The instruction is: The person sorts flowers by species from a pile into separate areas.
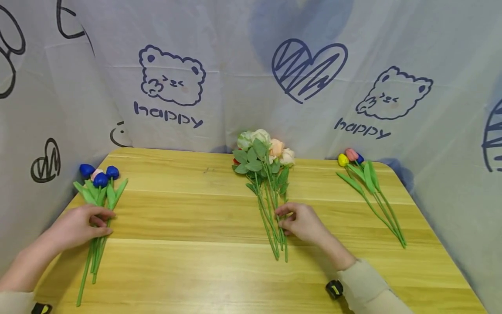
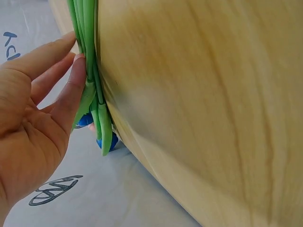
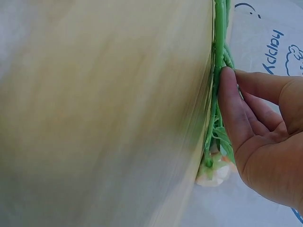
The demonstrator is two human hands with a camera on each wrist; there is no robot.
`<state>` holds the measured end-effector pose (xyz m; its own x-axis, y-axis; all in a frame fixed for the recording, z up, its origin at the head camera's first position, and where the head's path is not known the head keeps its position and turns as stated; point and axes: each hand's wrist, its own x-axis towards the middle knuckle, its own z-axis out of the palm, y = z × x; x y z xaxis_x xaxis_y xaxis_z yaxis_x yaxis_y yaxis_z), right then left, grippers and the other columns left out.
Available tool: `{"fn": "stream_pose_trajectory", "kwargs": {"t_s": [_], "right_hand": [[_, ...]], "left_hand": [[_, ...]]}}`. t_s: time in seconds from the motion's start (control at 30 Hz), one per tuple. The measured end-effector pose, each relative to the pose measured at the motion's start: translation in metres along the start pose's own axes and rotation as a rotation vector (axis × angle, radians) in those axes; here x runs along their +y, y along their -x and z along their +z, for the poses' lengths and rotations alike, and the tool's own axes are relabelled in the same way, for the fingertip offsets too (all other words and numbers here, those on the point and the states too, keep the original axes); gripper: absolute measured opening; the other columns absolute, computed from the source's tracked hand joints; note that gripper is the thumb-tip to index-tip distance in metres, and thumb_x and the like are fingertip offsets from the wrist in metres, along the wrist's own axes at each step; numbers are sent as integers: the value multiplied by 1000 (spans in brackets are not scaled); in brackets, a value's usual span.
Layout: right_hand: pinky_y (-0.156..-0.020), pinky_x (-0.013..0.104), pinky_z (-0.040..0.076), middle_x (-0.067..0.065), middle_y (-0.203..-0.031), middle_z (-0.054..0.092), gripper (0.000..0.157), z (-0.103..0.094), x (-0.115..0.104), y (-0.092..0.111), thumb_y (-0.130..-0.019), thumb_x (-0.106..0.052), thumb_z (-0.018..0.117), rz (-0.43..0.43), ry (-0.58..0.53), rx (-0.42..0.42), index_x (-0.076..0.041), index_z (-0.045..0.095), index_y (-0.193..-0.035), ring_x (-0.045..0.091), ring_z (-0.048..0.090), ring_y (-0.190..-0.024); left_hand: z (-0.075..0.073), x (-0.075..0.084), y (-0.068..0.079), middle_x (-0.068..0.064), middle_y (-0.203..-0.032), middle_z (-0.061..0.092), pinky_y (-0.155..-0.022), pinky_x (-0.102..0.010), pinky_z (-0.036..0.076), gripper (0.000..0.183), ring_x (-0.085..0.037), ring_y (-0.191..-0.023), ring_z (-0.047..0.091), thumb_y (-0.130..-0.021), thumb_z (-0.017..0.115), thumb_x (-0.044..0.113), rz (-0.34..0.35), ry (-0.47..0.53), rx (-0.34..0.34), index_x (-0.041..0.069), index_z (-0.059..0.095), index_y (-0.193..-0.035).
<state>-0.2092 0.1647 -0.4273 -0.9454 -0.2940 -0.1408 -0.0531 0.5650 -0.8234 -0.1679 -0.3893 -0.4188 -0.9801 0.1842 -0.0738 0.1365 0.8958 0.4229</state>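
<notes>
At the left of the table lies a bunch of artificial tulips [image 1: 101, 179], blue and pink with green leaves. My left hand [image 1: 84, 224] is over their stems, fingers curled and thumb and fingertips at the green stems [image 2: 89, 52] in the left wrist view. Mid-table is a bunch of artificial roses [image 1: 260, 146], white and peach, with a bit of red at the left. My right hand [image 1: 302, 221] pinches at the right side of their stems [image 1: 270, 218]. In the right wrist view, thumb and index finger meet at a green stem [image 3: 219, 38].
Toward the right lies a third group of flowers [image 1: 351, 156], tulips in yellow, pink and blue, stems pointing to the front right. The wooden table [image 1: 176, 261] is bounded behind and at the sides by a pale curtain [image 1: 243, 87] with drawings.
</notes>
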Motion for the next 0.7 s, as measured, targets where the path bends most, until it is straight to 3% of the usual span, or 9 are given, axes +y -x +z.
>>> {"fn": "stream_pose_trajectory", "kwargs": {"t_s": [0.4,0.7], "right_hand": [[-66,30,63,8,-106,72,27,1,2,-1,-93,7,70,2,5,3,-1,73,-118,17,70,-77],[-66,30,62,10,-105,72,27,1,2,-1,-93,7,70,-4,5,-2,-1,72,-119,17,70,-77]], "left_hand": [[3,3,1,2,-92,73,-65,-25,50,40,-7,-81,64,-88,82,16,-59,107,-63,-3,73,-122],[8,1,1,-4,-100,72,-64,-25,51,41,-5,-82,61,-88,79,10,-112,241,-106,0,72,-128]]}}
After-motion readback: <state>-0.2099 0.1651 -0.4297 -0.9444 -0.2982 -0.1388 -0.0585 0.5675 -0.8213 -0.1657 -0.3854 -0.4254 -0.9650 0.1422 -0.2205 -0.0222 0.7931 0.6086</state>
